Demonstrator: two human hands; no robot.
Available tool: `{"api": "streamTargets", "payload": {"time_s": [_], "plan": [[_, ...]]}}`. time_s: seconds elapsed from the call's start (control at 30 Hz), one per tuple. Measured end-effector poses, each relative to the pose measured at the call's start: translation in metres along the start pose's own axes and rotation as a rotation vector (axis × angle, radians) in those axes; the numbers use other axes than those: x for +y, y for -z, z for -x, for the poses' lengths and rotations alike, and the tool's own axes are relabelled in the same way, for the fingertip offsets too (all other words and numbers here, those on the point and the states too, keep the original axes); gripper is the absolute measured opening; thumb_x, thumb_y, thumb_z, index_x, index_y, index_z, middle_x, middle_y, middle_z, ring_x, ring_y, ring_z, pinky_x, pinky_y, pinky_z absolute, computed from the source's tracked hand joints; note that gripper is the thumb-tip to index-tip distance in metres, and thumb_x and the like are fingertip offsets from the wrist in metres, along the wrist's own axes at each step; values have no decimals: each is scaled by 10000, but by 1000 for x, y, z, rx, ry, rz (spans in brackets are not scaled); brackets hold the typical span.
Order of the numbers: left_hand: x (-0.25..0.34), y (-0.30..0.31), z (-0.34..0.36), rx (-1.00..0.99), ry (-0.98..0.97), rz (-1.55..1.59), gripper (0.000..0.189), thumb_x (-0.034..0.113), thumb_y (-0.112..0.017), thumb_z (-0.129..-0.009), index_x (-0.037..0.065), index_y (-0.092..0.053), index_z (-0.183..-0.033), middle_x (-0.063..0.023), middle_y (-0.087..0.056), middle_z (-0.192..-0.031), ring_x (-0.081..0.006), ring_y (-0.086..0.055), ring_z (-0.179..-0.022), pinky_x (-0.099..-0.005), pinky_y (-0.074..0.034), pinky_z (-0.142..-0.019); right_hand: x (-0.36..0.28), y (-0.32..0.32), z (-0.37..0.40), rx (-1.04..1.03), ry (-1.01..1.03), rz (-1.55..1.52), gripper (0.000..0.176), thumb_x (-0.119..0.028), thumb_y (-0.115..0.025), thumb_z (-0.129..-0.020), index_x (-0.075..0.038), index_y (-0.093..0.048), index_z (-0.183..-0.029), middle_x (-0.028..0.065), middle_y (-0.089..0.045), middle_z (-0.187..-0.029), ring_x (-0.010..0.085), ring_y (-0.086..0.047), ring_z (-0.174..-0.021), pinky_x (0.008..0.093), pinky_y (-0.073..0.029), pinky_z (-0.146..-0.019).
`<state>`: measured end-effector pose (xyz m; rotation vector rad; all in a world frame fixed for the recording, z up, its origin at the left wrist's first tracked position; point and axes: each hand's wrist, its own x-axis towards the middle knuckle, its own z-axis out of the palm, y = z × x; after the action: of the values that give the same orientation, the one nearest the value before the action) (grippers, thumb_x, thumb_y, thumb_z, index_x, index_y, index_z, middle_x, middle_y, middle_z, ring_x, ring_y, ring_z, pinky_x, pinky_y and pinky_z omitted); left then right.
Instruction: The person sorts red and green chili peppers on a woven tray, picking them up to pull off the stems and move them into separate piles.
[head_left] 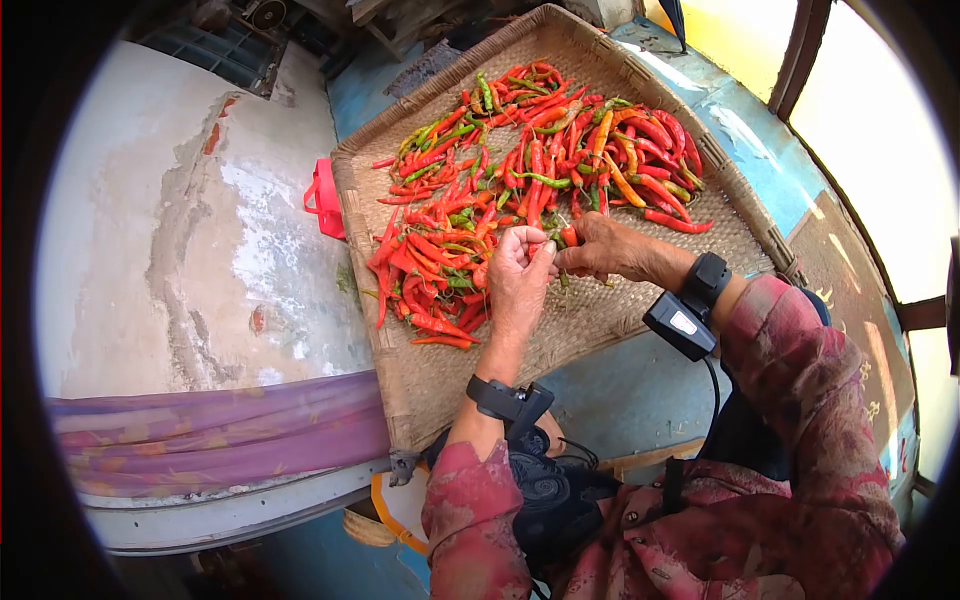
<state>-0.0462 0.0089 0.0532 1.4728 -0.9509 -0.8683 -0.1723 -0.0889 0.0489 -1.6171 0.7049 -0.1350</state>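
Note:
My left hand (519,272) and my right hand (612,248) meet above the near middle of a large woven bamboo tray (600,320). The right fingers are closed around a red chili pepper (569,236), one end of which shows above them. Fingertips of the left hand are pinched against the right fingers, with a bit of red showing there; the rest is covered by the fingers. Just beyond the hands lies a big heap of chili peppers (650,150), mostly red with some green and orange ones. A second heap of red chili peppers (430,260) lies left of my left hand.
The tray's raised rim (362,270) runs along a worn plaster wall (230,220) on the left. Beside that rim is a pink-red bag (324,200). Purple cloth (220,430) covers a ledge at lower left. Bright window panes (870,130) stand on the right.

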Motion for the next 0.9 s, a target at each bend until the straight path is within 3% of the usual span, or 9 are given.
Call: {"api": "streamTargets", "payload": {"time_s": [0.17, 0.3, 0.33, 0.4, 0.5, 0.6, 0.73, 0.8, 0.9], "plan": [[14, 17, 2, 30, -111, -59, 218, 102, -492, -905, 9, -458, -1099, -94, -624, -870, -71, -550, -627, -198, -446, -556, -5, -6, 2, -25, 58, -138, 241, -231, -626, -741, -28, -548, -636, 12, -500, -547, 104, -468, -469, 245, -363, -395], [28, 67, -15, 452, -225, -357, 348, 101, -485, -898, -12, -380, -1210, -130, -648, -868, -114, -582, -637, -240, -473, -591, -6, -9, 3, -30, 90, -57, 265, -245, -592, -793, -39, -527, -639, 0, -488, -566, 94, -446, -477, 254, -358, -415], [34, 81, -18, 502, -163, -383, 333, 95, -491, -888, -16, -417, -1193, -165, -627, -967, -165, -601, -728, -283, -485, -661, -3, -12, 0, -27, 93, -35, 267, -247, -587, -794, -40, -524, -638, 1, -484, -564, 97, -444, -475, 257, -357, -410], [16, 116, -30, 643, -389, -760, 325, 106, -501, -880, -21, -451, -1175, -192, -580, -1079, -229, -592, -853, -336, -473, -756, -1, -12, -1, -23, 95, -9, 268, -249, -583, -795, -40, -522, -638, 2, -480, -562, 99, -443, -472, 261, -356, -405], [28, 115, -23, 741, -349, -1098, 321, 115, -505, -875, -26, -475, -1162, -204, -535, -1151, -272, -560, -975, -370, -441, -840, -3, -11, 1, -44, 61, 4, 255, -235, -592, -789, -38, -522, -643, 7, -486, -566, 99, -454, -474, 258, -365, -397], [42, 86, -14, 569, -433, -921, 295, 152, -515, -881, -28, -515, -1115, -188, -578, -1075, -254, -584, -944, -349, -457, -809, -5, -11, 3, -9, 105, -101, 252, -236, -616, -810, -32, -546, -679, 13, -509, -584, 93, -476, -484, 242, -394, -404], [35, 24, 6, 33, -277, -598, 311, 246, -527, -898, -17, -555, -1062, -172, -640, -851, -257, -634, -769, -343, -487, -686, -9, -12, 0, 70, 107, -332, 305, -287, -626, -849, -2, -583, -749, 25, -552, -626, 88, -505, -491, 221, -424, -416], [38, 6, 16, -76, -73, -712, 294, 226, -512, -905, -13, -538, -1074, -144, -633, -784, -243, -628, -709, -347, -480, -637, -12, -11, 2, 118, 100, -378, 311, -287, -630, -845, 1, -583, -738, 35, -571, -639, 89, -512, -500, 222, -430, -421], [18, 5, 14, -56, -158, -535, 269, 196, -510, -903, -11, -529, -1073, -127, -623, -736, -220, -612, -655, -342, -471, -613, -7, -11, 1, 87, 148, -388, 320, -291, -614, -855, 10, -570, -758, 49, -583, -639, 97, -513, -473, 222, -433, -404]]}}
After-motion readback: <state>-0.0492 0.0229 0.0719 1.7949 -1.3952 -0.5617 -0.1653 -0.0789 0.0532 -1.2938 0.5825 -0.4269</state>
